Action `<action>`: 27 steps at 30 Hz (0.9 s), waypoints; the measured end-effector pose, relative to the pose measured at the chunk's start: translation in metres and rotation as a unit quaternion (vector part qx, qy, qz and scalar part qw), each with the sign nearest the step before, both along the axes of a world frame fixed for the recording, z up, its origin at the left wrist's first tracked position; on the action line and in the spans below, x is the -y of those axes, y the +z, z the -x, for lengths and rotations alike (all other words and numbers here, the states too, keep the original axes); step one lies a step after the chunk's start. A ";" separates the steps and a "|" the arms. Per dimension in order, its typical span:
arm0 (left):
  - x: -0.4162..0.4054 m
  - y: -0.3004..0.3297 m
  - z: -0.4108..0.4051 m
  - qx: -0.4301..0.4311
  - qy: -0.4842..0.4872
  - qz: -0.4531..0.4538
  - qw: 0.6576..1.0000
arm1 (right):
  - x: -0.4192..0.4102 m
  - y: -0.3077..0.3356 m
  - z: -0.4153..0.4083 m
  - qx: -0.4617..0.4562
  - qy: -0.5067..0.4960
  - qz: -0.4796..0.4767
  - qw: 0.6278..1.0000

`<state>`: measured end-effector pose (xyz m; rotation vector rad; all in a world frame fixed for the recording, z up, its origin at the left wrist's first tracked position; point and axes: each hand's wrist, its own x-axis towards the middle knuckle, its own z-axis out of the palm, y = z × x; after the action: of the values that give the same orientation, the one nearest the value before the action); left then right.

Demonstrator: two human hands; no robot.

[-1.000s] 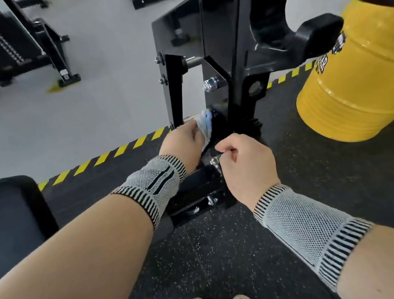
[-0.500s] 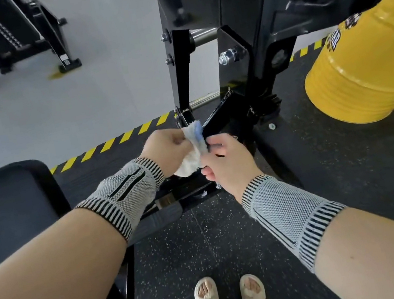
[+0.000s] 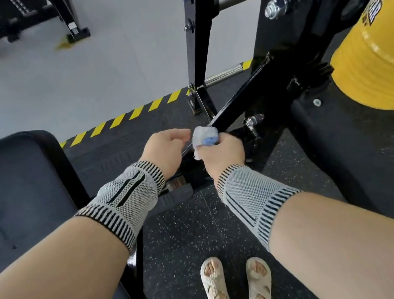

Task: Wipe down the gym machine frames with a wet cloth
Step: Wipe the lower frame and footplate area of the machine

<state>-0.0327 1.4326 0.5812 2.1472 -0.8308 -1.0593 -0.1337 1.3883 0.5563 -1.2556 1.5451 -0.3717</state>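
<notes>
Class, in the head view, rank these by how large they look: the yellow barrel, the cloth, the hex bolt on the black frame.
1. yellow barrel, cut off by the picture edge
2. cloth, bunched in the right hand
3. hex bolt

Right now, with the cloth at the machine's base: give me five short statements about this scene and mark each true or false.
1. The right hand grips the bunched white and blue cloth. True.
2. The left hand holds the cloth. False: it holds nothing, its fingers loosely curled beside the cloth.
3. The cloth sits by the slanted black frame bar. True.
4. The yellow drum stands left of the frame. False: it is on the right.
5. The person wears closed sneakers. False: open sandals show bare toes.
</notes>
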 end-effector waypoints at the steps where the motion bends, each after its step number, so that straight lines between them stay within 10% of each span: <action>1: -0.003 -0.004 0.001 0.007 -0.012 -0.010 1.000 | -0.006 -0.004 -0.003 -0.001 0.041 -0.014 0.999; 8: -0.017 -0.025 -0.019 -0.031 0.029 -0.022 0.999 | 0.011 -0.008 0.004 0.041 -0.193 0.046 0.979; 16: -0.026 -0.040 -0.015 -0.031 0.034 -0.044 0.998 | -0.024 -0.046 -0.038 -0.049 0.039 -0.096 0.993; 22: -0.026 -0.036 -0.019 -0.064 0.041 -0.035 0.996 | -0.008 0.010 -0.001 -0.003 -0.009 0.137 0.990; 24: -0.024 -0.033 -0.018 -0.066 0.048 -0.021 0.996 | 0.001 0.032 0.008 -0.087 0.124 0.334 0.930; 27: -0.024 -0.030 -0.018 -0.058 0.054 -0.009 0.997 | 0.019 0.053 0.008 -0.276 0.310 0.531 0.739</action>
<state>-0.0149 1.4562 0.5513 2.0978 -0.6460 -1.1287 -0.1420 1.3689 0.6093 -2.9022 1.2021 -0.4738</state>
